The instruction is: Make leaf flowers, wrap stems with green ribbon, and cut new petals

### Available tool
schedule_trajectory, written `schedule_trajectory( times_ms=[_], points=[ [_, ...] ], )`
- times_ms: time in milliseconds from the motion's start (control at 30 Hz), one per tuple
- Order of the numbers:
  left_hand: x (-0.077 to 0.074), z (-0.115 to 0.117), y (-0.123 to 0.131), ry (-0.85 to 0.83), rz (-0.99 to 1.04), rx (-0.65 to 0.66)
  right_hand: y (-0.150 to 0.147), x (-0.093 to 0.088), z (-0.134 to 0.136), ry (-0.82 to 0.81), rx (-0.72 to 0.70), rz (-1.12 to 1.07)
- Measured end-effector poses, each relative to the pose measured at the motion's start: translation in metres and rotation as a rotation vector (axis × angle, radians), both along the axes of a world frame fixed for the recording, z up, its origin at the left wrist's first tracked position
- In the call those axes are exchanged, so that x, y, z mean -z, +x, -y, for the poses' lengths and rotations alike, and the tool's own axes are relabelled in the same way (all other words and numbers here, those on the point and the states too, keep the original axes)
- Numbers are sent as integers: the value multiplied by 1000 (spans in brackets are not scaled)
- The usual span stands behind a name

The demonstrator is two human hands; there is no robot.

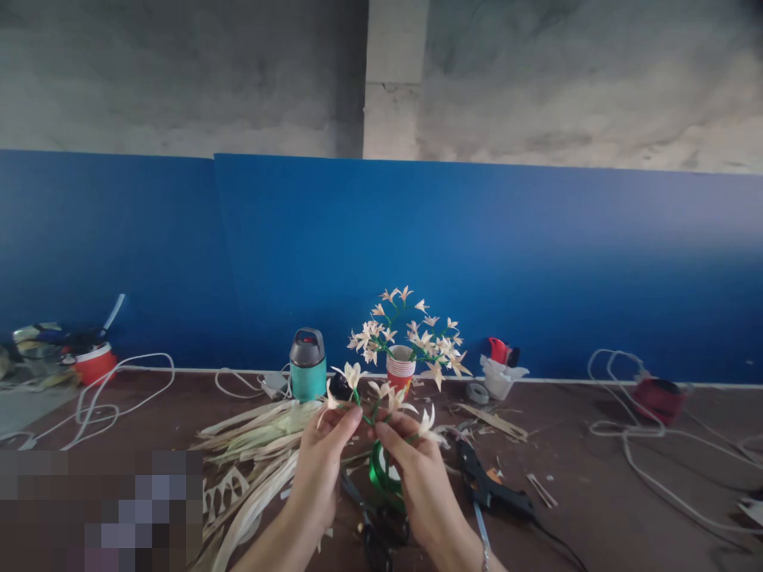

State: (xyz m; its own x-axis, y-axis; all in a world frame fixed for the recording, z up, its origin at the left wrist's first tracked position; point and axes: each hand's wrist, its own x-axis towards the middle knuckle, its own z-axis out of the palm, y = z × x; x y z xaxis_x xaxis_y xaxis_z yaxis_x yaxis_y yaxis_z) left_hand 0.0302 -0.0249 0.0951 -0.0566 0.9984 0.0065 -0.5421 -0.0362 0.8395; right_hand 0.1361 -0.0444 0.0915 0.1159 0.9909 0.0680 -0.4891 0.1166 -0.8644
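Observation:
My left hand [327,454] and my right hand [418,461] are raised close together over the table, both pinching a green-stemmed spray of artificial flowers [353,376]. Its cream petals stick out above and beside my fingers. Below the hands lies a roll of green tape [379,469], partly covered by my right hand. Dark-handled scissors [375,532] rest between my forearms. Behind the spray, a paper cup [401,365] holds more finished flower stems [438,345] that spread to both sides. A black glue gun [494,485] lies right of my right hand.
Pale dried husk strips [256,445] are heaped at left. A teal lidded container [308,365] stands behind them. Farther right are a white cup [499,377] with a red item and a red container [659,399]. White cables [625,429] loop across the table before a blue partition [477,238].

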Motion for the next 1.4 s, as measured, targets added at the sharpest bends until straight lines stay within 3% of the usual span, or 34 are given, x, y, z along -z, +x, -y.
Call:
schedule_trajectory(
  times_ms=[367, 533, 633, 800, 900, 1000, 1200, 1400],
  points=[
    [3, 7, 5, -61, 87, -15, -4, 3, 1, 12, 26, 10],
    [-2, 5, 4, 15, -7, 92, -2, 4, -1, 65, 50, 46],
    [-1, 3, 4, 18, -40, 86, 0, 4, -3, 93, 65, 62],
    [2, -3, -2, 28, -93, -4, 2, 5, -6, 94, -47, 113],
    [1, -10, -8, 51, -91, -49, 1, 8, -7, 47, -136, 147],
    [1, -18, -15, 76, -101, -65, 0, 11, -7, -48, -137, 183],
    [4, -25, -20, 63, -174, 59, -2, 17, -9, -100, -102, 225],
    [6, -22, -17, 58, -310, 264, 2, 22, -16, -108, -55, 262]
  ],
)
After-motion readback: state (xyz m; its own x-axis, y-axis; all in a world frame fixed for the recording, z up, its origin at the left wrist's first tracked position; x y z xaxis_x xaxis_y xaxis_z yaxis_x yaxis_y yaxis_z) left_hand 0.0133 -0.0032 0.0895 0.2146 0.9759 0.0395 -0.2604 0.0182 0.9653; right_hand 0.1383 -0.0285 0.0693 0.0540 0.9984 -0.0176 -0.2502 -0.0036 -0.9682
